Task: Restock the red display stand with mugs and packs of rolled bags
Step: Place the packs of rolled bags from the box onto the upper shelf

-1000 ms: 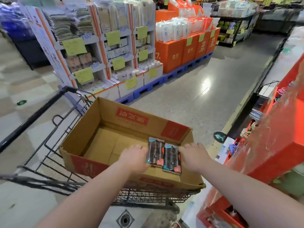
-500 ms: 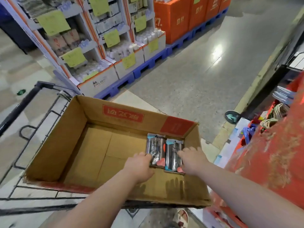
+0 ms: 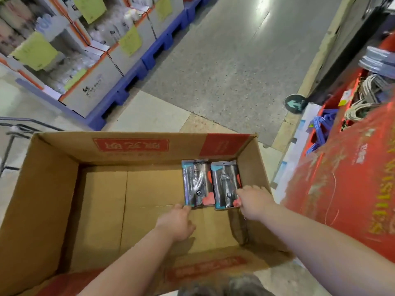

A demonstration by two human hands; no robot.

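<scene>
Two packs of rolled bags lie side by side in the far right corner of an open cardboard box (image 3: 53,189). The left pack (image 3: 195,184) and the right pack (image 3: 225,184) are grey rolls in clear wrap with teal and red print. My left hand (image 3: 177,221) reaches in from below, and its fingertips touch the left pack's near left corner. My right hand (image 3: 253,201) grips the right pack at its near right corner. The red display stand (image 3: 342,189) rises just right of the box.
The box sits in a wire shopping cart (image 3: 10,133). Coiled ropes (image 3: 361,103) and blue items (image 3: 320,129) fill the stand's bins. Across the grey aisle floor, product cartons (image 3: 96,82) with yellow tags stand on blue pallets (image 3: 132,82).
Both packs have gone from above the box's near edge down to its floor in the far right corner. My left hand has slid back to the pack's corner. The view has tipped downward.
</scene>
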